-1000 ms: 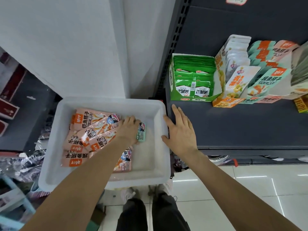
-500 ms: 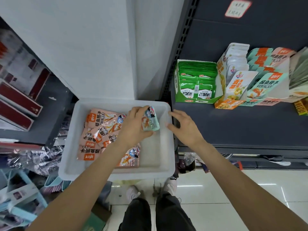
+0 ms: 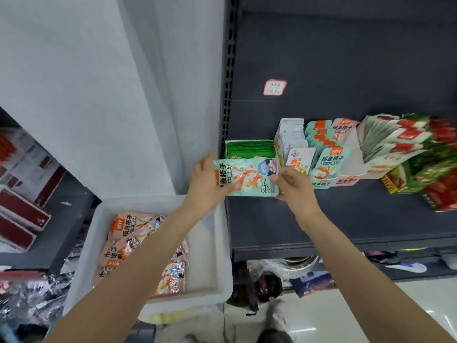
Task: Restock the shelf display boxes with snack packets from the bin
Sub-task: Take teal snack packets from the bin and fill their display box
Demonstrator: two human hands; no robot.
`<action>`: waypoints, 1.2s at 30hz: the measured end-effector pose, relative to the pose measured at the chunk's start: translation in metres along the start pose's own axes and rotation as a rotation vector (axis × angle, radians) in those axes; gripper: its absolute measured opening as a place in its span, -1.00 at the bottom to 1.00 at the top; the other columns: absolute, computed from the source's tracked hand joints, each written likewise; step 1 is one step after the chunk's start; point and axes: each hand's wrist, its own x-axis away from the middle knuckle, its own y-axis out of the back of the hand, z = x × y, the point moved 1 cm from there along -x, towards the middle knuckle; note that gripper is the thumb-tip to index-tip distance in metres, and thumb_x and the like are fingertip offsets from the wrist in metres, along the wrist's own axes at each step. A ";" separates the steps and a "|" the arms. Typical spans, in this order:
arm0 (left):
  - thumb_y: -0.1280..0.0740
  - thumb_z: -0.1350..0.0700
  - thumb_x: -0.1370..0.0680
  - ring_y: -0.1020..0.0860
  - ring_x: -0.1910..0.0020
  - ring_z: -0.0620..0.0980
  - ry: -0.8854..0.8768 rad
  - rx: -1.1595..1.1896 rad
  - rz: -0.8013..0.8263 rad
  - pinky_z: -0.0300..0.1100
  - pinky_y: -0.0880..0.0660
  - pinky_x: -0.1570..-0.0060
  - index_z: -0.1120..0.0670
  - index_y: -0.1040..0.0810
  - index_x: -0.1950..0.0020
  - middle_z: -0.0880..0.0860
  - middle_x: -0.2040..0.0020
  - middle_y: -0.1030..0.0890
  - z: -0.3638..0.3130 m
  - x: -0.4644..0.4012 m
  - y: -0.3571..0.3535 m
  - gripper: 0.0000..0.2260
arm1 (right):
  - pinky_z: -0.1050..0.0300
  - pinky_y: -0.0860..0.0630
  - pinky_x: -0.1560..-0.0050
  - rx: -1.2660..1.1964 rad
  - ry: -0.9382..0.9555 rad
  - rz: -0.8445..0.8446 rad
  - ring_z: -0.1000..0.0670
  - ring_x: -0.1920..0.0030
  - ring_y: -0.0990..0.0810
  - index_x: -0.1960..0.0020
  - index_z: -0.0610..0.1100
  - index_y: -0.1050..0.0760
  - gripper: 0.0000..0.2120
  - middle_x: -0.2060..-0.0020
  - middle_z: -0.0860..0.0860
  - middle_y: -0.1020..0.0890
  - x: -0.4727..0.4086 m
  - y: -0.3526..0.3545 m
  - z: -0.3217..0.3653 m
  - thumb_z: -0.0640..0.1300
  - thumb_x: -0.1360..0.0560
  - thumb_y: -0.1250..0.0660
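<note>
Both hands pinch one mint-green packet [image 3: 246, 176]: left hand [image 3: 206, 180] at its left edge, right hand [image 3: 293, 185] at its right, above the shelf [image 3: 346, 219]. Best keep it upright and slide it into the matching mint display box [image 3: 324, 179], not the green one.

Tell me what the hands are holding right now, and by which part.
Both hold one mint-green snack packet: the left hand grips its left end, the right hand pinches its right edge.

Mint-green snack packet [image 3: 247, 176] pinched between left hand [image 3: 206, 180] and right hand [image 3: 294, 188], above dark shelf [image 3: 346, 219].
</note>
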 end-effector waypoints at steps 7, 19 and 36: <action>-0.43 0.20 -0.47 -0.60 0.15 -0.02 0.037 0.319 -0.062 -0.27 -0.50 0.13 0.00 -0.52 -0.02 0.05 0.10 -0.62 -0.079 -0.044 -0.051 -0.81 | 0.07 -0.54 0.17 0.050 0.024 -0.107 0.06 0.21 -0.62 0.20 -0.13 -0.49 -0.83 0.22 0.00 -0.64 -0.036 0.118 0.002 -0.27 -0.55 -0.26; -0.32 0.27 -0.53 -0.54 0.12 0.00 -0.401 -0.161 -0.363 -0.11 -0.51 0.07 0.12 -0.62 -0.03 0.03 0.09 -0.61 -0.177 -0.073 -0.124 -0.86 | 0.08 -0.47 -0.19 0.403 0.146 0.099 -0.02 -0.21 -0.49 -0.35 -0.10 -0.39 -0.53 -0.23 -0.02 -0.50 -0.113 0.199 -0.026 -0.22 -0.47 -0.40; -0.32 0.15 -0.52 -0.60 0.07 0.04 -0.621 -0.430 -0.117 -0.05 -0.59 0.17 0.06 -0.66 -0.06 0.03 0.07 -0.67 -0.195 -0.090 -0.162 -0.82 | 0.40 -0.45 0.16 0.458 0.177 0.195 0.09 0.03 -0.57 -0.44 -0.05 -0.30 -0.43 -0.28 0.01 -0.51 -0.126 0.211 -0.037 -0.29 -0.49 -0.36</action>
